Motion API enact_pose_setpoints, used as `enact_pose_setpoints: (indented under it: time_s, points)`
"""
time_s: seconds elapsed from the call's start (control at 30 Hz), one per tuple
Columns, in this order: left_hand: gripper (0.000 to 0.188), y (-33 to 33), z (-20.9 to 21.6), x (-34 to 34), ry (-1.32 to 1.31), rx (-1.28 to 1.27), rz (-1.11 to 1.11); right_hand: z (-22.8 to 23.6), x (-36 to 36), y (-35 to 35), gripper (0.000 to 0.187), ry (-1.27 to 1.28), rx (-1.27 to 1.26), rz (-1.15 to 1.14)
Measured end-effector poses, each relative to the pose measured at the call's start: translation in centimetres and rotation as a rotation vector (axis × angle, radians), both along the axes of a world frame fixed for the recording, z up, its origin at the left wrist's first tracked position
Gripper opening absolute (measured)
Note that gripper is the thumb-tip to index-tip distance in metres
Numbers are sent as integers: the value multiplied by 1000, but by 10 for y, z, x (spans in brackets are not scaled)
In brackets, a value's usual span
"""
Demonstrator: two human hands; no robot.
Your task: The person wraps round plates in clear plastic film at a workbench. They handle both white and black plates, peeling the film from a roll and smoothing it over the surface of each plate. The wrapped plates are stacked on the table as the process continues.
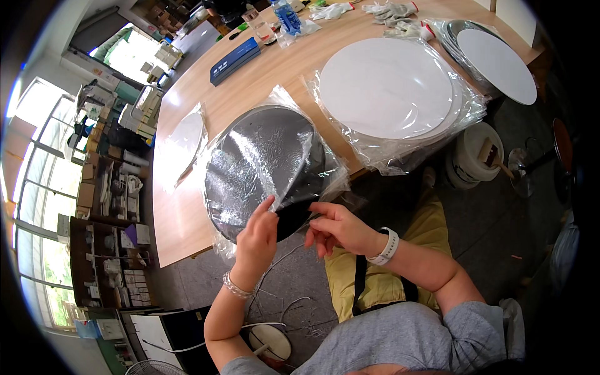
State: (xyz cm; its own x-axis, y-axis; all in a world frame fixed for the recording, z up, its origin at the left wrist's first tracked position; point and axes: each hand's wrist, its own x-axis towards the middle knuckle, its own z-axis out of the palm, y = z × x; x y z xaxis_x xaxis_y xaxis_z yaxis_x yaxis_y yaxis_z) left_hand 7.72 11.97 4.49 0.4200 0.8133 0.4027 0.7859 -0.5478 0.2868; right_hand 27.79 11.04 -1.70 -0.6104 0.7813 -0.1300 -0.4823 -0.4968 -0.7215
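While the left hand (257,236) touches clear film (253,156), pinch unclear, the right hand (342,230) stays-free, half-curled.

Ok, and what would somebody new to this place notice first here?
Likely the large dark, film-wrapped disc at the near edge of the table, with the left hand and right hand at its near side. Next, the broad plastic-wrapped white disc to its right, and the blue box farther back.
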Motion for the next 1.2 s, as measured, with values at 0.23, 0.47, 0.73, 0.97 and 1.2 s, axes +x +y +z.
enact_pose_setpoints:
  time_s: [0.23, 0.47, 0.73, 0.97, 1.2]
  points:
    - [27, -2, 6, 7, 179, -57, -175, 5, 4, 1, 50, 24, 18, 54]
    - [10, -4, -3, 7, 55, 12, -39, 8, 4, 0, 50, 8, 51, 46]
    - [10, 0, 7, 5, -227, -270, 144, 4, 3, 3, 55, 5, 50, 41]
    - [12, 6, 3, -4, -412, -435, 179, -1, 1, 4, 65, 23, 20, 54]
    - [14, 2, -9, -1, -142, -57, 26, 0, 1, 4, 62, 7, 28, 43]
